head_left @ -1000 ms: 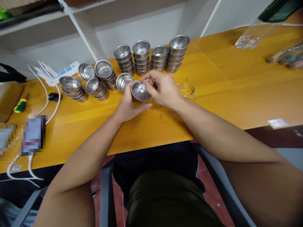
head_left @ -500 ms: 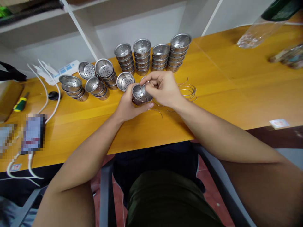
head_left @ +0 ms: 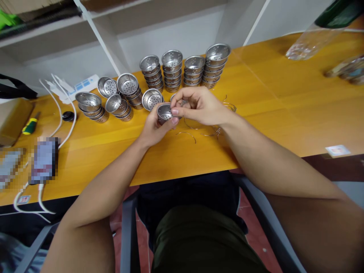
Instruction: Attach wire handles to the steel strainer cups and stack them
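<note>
Looking down in the head view, our only one, we see two bare hands at a wooden table point(head_left: 261, 117), both busy with one small perforated metal cup point(head_left: 164, 112). The cup is at the centre, in front of the stacks, its mouth facing up. Our left hand point(head_left: 153, 128) curls around it, thumb near the rim. Our right hand point(head_left: 199, 107) has thumb and forefinger drawn close together at the rim's right side; we cannot tell whether they pinch the metal or a thin wire.

Behind stand four tall cup stacks point(head_left: 172, 72) in a row. To the left are lower stacks point(head_left: 91, 107), some leaning, and just beyond the left hand is another perforated cup point(head_left: 151, 99). A wire coil point(head_left: 233, 107) lies partly hidden by the right wrist, and a loose wire piece point(head_left: 188, 133) lies nearer us.

We judge the work on the held cup unfinished, since both hands are on it. With many cups stacked, much may be done, but we cannot tell which are finished or how many are left.
</note>
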Tool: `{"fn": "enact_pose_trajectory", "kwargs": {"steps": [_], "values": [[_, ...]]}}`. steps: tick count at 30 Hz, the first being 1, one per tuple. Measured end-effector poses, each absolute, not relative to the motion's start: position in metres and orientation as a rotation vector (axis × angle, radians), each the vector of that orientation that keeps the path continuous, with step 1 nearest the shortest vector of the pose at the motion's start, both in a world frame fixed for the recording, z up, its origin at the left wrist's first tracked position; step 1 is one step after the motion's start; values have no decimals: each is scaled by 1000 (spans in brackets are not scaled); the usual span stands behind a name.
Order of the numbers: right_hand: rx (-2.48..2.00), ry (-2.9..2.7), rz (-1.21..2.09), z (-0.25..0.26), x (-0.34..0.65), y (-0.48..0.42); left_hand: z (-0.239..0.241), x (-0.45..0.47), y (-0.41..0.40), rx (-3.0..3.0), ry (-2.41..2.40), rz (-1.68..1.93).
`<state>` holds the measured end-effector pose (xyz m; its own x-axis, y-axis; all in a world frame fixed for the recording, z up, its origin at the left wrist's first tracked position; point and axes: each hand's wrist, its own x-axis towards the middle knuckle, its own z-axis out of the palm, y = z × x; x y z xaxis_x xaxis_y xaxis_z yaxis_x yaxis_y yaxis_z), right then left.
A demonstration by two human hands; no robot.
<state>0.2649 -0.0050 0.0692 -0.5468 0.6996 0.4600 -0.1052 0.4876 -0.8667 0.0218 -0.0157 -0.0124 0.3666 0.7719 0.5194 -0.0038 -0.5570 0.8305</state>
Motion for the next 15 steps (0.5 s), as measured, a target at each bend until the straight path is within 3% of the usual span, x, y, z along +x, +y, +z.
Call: {"fn": "enact_pose_trajectory", "kwargs": {"steps": [15], "values": [[-499,-1774,1220,62,261,-1,-8,22,-12,2114,754,1406]]}}
